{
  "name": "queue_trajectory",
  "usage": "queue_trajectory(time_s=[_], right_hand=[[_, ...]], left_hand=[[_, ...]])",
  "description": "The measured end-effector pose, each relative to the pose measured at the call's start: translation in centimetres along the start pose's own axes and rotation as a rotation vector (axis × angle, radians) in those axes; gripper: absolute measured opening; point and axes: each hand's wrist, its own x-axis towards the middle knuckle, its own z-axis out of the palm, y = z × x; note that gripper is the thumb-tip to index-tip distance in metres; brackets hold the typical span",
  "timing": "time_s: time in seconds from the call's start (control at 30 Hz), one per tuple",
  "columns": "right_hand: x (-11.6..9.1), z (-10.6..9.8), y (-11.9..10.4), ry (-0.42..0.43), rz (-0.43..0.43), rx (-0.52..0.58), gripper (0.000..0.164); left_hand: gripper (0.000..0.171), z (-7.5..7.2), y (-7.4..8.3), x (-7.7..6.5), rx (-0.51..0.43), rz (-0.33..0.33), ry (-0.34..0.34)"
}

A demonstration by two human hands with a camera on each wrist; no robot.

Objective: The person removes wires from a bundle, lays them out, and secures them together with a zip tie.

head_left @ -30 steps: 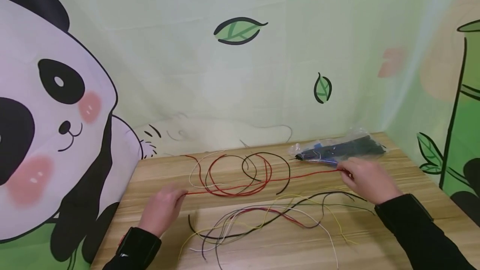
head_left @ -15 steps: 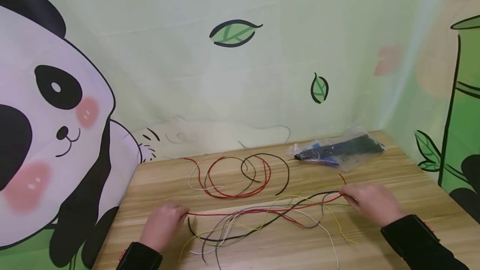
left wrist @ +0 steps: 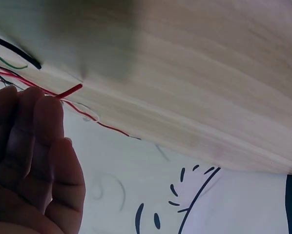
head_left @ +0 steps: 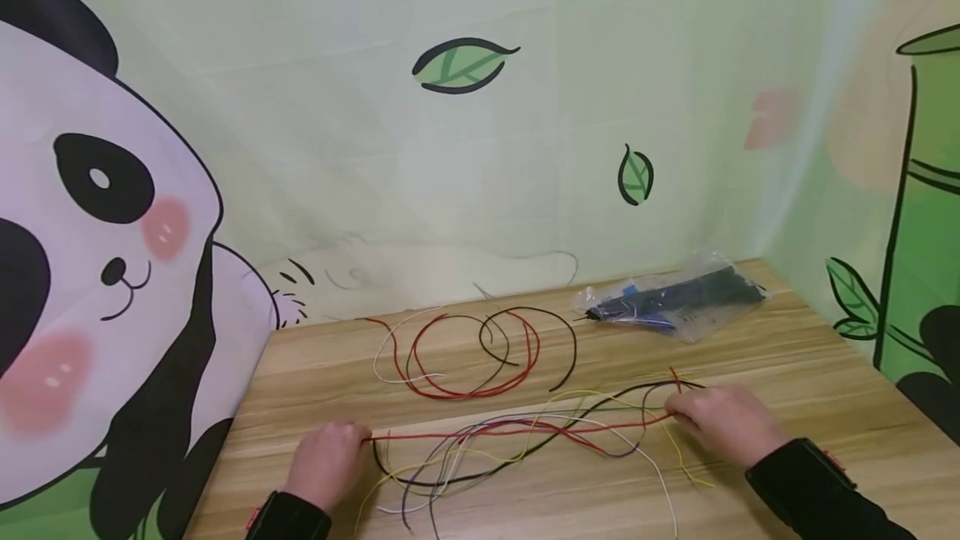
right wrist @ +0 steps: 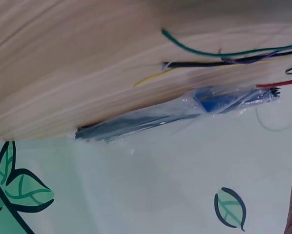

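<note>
L hand (head_left: 327, 461) is pinching one end of a red wire (head_left: 420, 437) in its fingertips, w/ a short tip sticking out past them in the L wrist view; R hand (head_left: 727, 423) is gripping the same wire nr its other end, a bit of it poking up past the fingers. Btwn the two, the wire is running nearly straight L-to-R, crossing a loose bunch incl. a thick black wire (head_left: 442, 483), a yellow wire (head_left: 677, 450) and a white wire (head_left: 663, 486); can't tell if it's touching them. Dark sleeves are covering both wrists. Farther back, a red coil (head_left: 468, 396) is lying on the wooden table (head_left: 825, 373), w/ a black loop (head_left: 575, 348) overlapping its R side. Nr the back R corner, a clear plastic bag (head_left: 678, 302) is holding a dark bundle + sth blue. Behind it all, a pale green backdrop (head_left: 337, 148) is hanging, showing a big panda (head_left: 180, 148) on the L, plus leaves.
</note>
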Motion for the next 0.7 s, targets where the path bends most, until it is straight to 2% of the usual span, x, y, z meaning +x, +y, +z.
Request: queue_trajectory(time_s=[0.2,0.47,0.7], right_hand=[[0.1,0.3,-0.3,-0.068,0.013,0.028,0.020],[-0.4,0.4,-0.4,-0.161,0.075,0.032,0.019],[-1.0,0.3,-0.4,-0.183,0.082,0.077,0.020]], left_hand=[[0.024,-0.2,0.2,-0.2,-0.017,0.000,-0.066],[0.029,-0.1,0.6,-0.4,-0.035,-0.025,-0.172],[0.037,0.1,0.8,-0.4,-0.043,-0.009,-0.169]])
